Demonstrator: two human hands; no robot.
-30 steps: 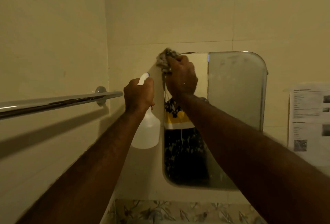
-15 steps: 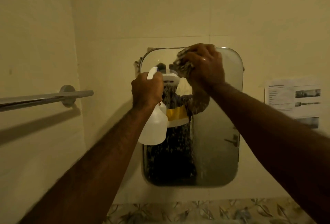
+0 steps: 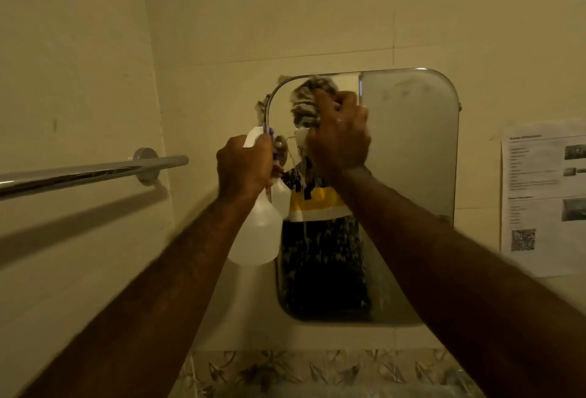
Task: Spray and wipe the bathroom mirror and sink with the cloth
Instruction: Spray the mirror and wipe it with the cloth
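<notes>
A rounded rectangular mirror [image 3: 409, 194] hangs on the beige tiled wall, wet with drips down its left half. My right hand [image 3: 339, 140] presses a bunched grey cloth [image 3: 309, 101] against the mirror's upper left part. My left hand [image 3: 245, 167] grips the neck of a white translucent spray bottle [image 3: 258, 236] just left of the mirror's edge, its nozzle pointing up and left. The glass reflects the cloth, the bottle and a dark patterned shirt with a yellow band. The sink is not in view.
A chrome towel bar [image 3: 92, 172] juts from the left wall at hand height. A printed paper sheet [image 3: 543, 201] is stuck to the wall right of the mirror. A leaf-patterned tile strip [image 3: 317, 369] runs below the mirror.
My right hand has swept the cloth from the mirror's top middle back toward its upper left. The left hand keeps the bottle beside the mirror. The view has shifted a little.
</notes>
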